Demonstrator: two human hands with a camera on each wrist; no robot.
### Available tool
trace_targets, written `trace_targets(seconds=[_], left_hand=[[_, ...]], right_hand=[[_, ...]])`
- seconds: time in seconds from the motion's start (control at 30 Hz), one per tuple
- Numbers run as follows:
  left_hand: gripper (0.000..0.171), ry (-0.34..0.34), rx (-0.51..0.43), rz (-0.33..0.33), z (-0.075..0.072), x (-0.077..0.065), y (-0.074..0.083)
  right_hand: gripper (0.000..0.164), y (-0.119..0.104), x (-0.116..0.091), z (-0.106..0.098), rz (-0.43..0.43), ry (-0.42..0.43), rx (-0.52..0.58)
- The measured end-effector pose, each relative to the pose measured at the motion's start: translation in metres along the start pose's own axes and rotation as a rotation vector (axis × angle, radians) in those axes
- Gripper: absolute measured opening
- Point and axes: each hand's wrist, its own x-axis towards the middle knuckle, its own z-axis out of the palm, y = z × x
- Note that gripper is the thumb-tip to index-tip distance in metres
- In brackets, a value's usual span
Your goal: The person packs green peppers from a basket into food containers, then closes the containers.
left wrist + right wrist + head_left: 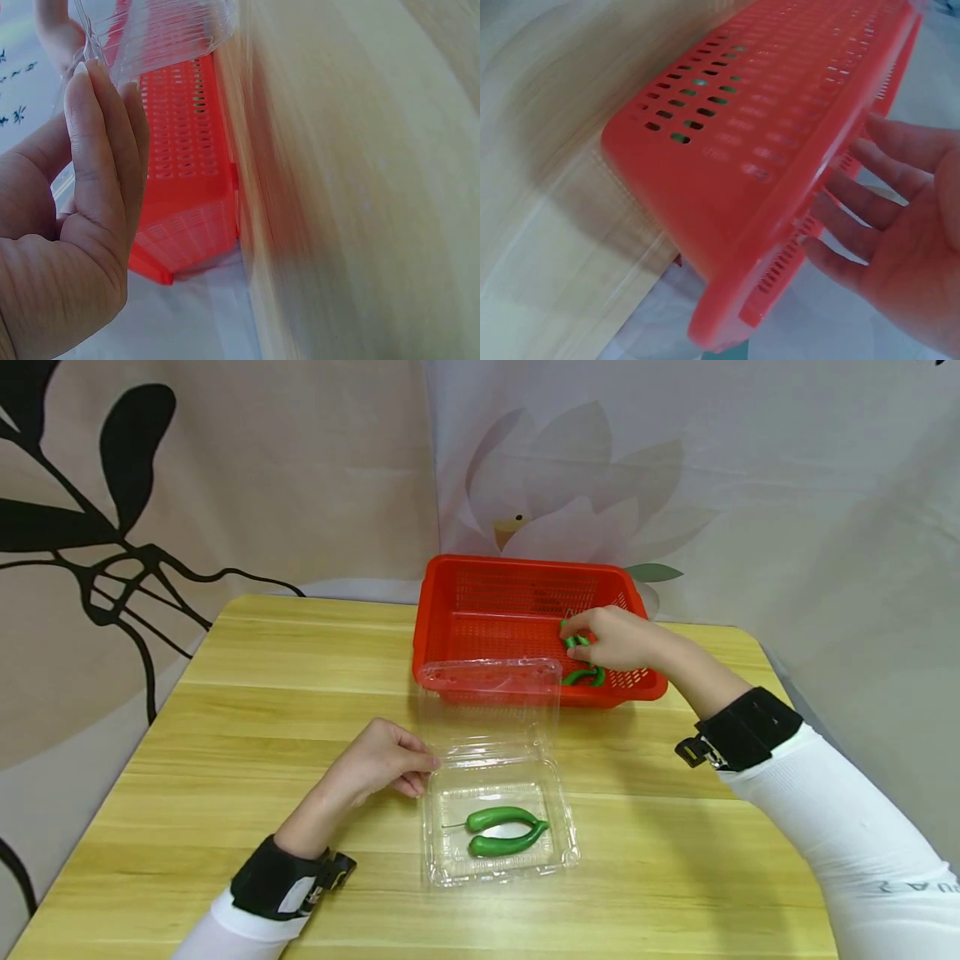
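My left hand (382, 762) pinches the left edge of a clear plastic clamshell box (491, 877) near its hinge; the left wrist view shows the thumb and fingertips meeting at the plastic. The box lies with its lid (487, 718) folded back towards the basket. Two curved green chili peppers (498, 845) rest in its base, their ends meeting at the right. Over the right end of a red perforated basket (525, 693), my right hand (618, 639) reaches down with spread, slightly bent fingers. Green peppers (588, 677) lie beneath and beside those fingertips, partly covered by the hand.
The basket stands at the back of a wooden table (300, 693), close to a hanging cloth (300, 468) printed with flowers and leaves. The raised lid's far edge overlaps the basket's front rim in the head view.
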Motion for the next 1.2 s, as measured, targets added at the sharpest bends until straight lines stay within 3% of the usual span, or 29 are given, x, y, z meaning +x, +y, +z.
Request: trace_targets(seconds=[0.2, 0.37, 0.5, 0.8, 0.9, 1.2], left_hand=[[0.017, -0.007, 0.001, 0.009, 0.0, 0.0, -0.001], [0.016, 0.004, 0.01, -0.001, -0.001, -0.001, -0.001], [0.014, 0.005, 0.025, -0.002, -0.001, -0.001, -0.001], [0.013, 0.005, 0.027, -0.003, -0.001, -0.001, -0.001], [0.013, 0.003, 0.023, -0.008, 0.0, -0.001, -0.001], [0.013, 0.011, 0.022, -0.012, -0.001, -0.001, -0.001]], right_hand=[[0.027, 0.011, 0.017, 0.004, 0.007, -0.156, -0.021], [0.028, 0.012, 0.027, 0.012, 0.074, -0.292, -0.009], [0.018, 0.01, 0.031, 0.021, 0.09, -0.353, -0.072], [0.017, 0.01, 0.032, 0.034, 0.035, -0.348, -0.284], [0.021, 0.012, 0.031, 0.035, 0.012, -0.363, -0.304], [0.019, 0.021, 0.034, 0.038, 0.059, -0.389, -0.326]])
